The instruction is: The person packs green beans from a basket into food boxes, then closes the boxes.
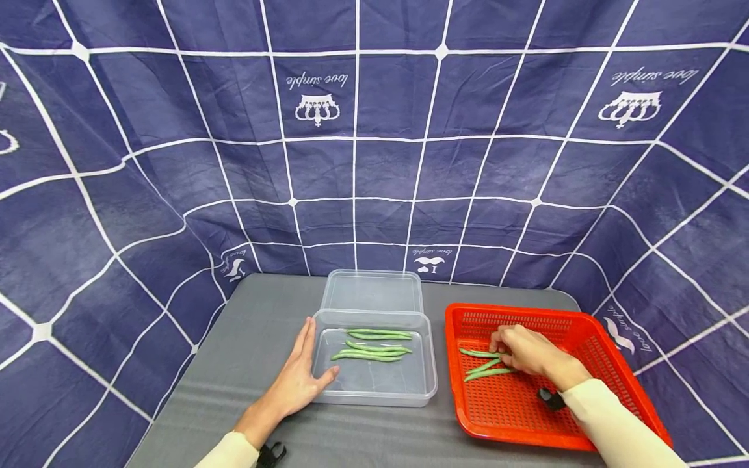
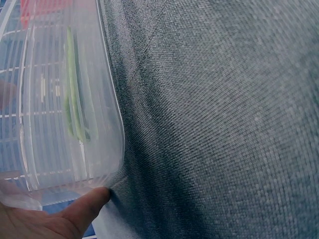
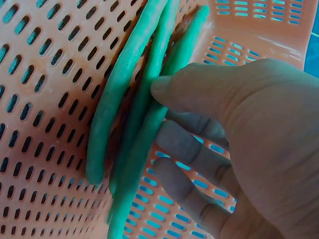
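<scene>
My left hand (image 1: pixel 298 380) rests against the left side of a clear plastic container (image 1: pixel 374 398), fingers straight and thumb spread at its near left corner. Several green beans (image 1: pixel 370 357) lie side by side inside it. In the left wrist view, the thumb (image 2: pixel 89 206) touches the container's corner, while the other fingers are mostly hidden. Over on the right, my right hand (image 1: pixel 526 351) reaches into a red perforated basket (image 1: pixel 509 413). It pinches a green bean (image 3: pixel 134 164) between thumb and fingers; two more green beans (image 3: pixel 117 94) lie right beside it.
A clear lid (image 1: pixel 372 290) lies just behind the container. Grey cloth (image 1: pixel 234 351) covers the table. Blue curtains (image 1: pixel 386 169) with white grid lines stand behind and at both sides. A black strap device (image 1: pixel 550 399) is on the right wrist.
</scene>
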Tool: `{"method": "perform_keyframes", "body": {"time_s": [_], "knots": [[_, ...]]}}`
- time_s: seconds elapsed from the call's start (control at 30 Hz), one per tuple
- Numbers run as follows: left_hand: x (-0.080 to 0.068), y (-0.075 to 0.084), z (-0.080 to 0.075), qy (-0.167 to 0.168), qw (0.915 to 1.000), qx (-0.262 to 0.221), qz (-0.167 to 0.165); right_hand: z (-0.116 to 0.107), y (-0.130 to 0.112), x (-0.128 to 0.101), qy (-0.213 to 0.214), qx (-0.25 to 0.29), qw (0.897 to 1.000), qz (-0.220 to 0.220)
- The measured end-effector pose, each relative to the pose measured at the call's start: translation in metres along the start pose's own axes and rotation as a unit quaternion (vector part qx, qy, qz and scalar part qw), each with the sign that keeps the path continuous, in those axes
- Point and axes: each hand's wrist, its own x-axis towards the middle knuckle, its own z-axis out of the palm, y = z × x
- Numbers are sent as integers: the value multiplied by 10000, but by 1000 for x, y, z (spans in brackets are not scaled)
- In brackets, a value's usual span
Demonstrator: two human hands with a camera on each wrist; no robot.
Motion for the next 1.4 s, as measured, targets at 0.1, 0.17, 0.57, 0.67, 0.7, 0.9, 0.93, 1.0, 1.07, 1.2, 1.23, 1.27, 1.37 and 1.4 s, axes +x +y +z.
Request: {"method": "perform_keyframes", "body": {"time_s": [0.1, 0.17, 0.57, 0.67, 0.7, 0.9, 0.93, 1.0, 1.07, 1.2, 1.23, 1.27, 1.37, 1.4], "knots": [[-1, 0, 1, -20, 10000, -10, -26, -1, 0, -2, -51, 28, 9999, 88], [-1, 0, 1, -38, 10000, -5, -31, -2, 0, -3, -63, 40, 9999, 130], [-1, 0, 2, -26, 10000, -39, -42, -9, 2, -5, 136, 128, 9998, -23], [-1, 0, 2, -22, 10000, -35, -56, -11, 2, -5, 211, 181, 9996, -104], [-1, -1, 2, -23, 10000, -22, -55, -12, 2, -4, 245, 195, 9994, -133], [0, -1, 2, 6, 10000, 56, -22, -16, 0, -4, 409, 286, 9986, -163], [0, -1, 2, 13, 10000, 55, -14, -17, 0, -4, 431, 308, 9985, -155], [0, 0, 1, 13, 10000, 45, -13, -19, -1, -3, 474, 357, 9981, -151], [0, 0, 1, 10, 10000, 45, -18, -21, -2, -2, 530, 386, 9976, -201], [0, 0, 1, 0, 10000, 36, -37, -24, -3, 0, 590, 445, 9971, -188], [0, 0, 1, 3, 10000, 34, -37, -25, -3, 1, 592, 466, 9970, -162], [0, 0, 1, 3, 10000, 31, -39, -25, -3, 1, 573, 493, 9971, -100], [0, 1, 1, 23, 10000, 41, -41, -27, -4, 2, 548, 580, 9968, -33], [0, 1, 1, 25, 10000, 45, -49, -28, -4, 3, 551, 607, 9966, -38]]}}
